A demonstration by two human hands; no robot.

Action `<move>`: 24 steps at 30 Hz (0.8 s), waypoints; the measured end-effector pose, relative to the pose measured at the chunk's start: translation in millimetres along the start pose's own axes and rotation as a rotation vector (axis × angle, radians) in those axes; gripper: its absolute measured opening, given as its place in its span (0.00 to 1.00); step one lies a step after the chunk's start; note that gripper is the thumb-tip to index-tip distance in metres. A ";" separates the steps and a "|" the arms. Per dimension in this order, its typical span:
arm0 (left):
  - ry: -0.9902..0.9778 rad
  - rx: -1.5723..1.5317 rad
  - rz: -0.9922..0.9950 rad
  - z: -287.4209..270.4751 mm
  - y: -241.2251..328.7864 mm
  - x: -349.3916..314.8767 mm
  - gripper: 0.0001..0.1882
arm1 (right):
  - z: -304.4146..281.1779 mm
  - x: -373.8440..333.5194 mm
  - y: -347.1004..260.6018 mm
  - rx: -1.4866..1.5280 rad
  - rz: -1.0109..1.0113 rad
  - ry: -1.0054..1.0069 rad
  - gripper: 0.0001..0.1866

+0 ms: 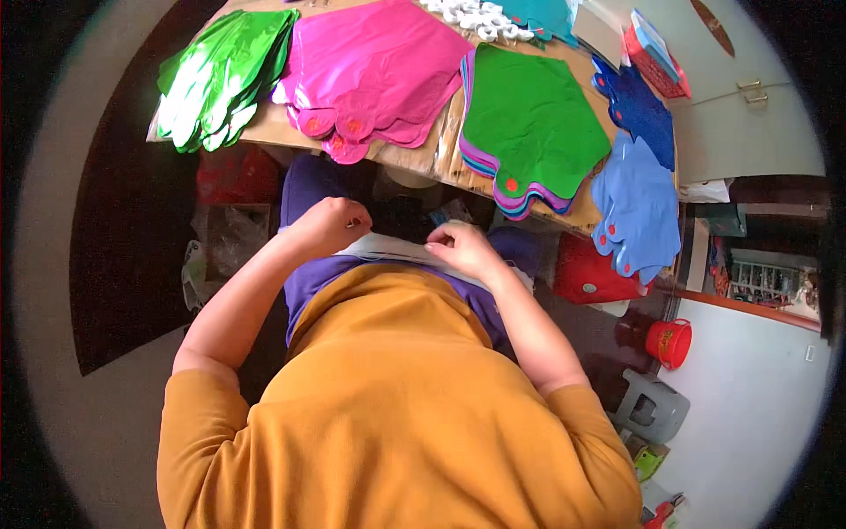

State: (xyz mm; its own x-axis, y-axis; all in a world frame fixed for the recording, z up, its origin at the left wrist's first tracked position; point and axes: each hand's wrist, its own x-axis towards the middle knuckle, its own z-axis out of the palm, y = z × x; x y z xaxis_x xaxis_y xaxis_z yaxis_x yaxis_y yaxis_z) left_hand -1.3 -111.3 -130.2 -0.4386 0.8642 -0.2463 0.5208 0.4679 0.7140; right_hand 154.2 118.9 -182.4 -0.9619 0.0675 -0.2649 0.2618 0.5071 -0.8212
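My left hand (330, 227) is raised over my lap with its fingers curled in; whether anything sits inside them is hidden. Opposite it, my right hand (464, 250) has its thumb and fingers drawn together, and I cannot make out what is between them. A white sheet or strip of cloth (388, 248) lies across my purple-clad lap, stretching between the two hands. Beyond them on the table lie flat, shiny pieces with scalloped edges: a pink stack (374, 66), a green-topped stack (533, 119) and a bright green stack (225, 75).
The wooden table's (423, 159) front edge runs just past my hands. Light blue pieces (639, 207) hang over its right corner, near dark blue ones (636, 104). White loops (480, 18) lie at the back. A red bucket (669, 344) and a grey stool (652, 406) stand right.
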 end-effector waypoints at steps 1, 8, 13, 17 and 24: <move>-0.010 0.009 0.030 5.9 -2.9 0.2 0.09 | 3.1 3.2 -2.8 0.040 -0.006 -0.031 0.12; -0.093 0.197 0.035 46.5 -12.1 -3.0 0.09 | 23.8 20.7 -15.3 -0.153 -0.132 -0.193 0.15; 0.113 0.069 0.137 38.4 1.2 -4.3 0.07 | 4.3 14.2 -30.3 -0.199 -0.139 -0.191 0.18; 0.081 -0.003 0.136 -12.0 30.6 -0.5 0.09 | -11.9 4.8 -54.0 -0.151 -0.204 -0.104 0.21; -0.002 -0.380 -0.114 -34.6 62.6 7.0 0.11 | -9.6 13.9 -46.6 -0.021 -0.209 -0.170 0.17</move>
State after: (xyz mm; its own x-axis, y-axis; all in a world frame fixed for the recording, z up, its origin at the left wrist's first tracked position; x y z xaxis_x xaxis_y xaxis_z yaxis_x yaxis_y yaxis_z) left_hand 2.9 -82.4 -64.5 -0.4763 0.8112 -0.3394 0.1607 0.4598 0.8734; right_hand 127.8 104.5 -142.9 -0.9673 -0.1855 -0.1731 0.0551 0.5124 -0.8570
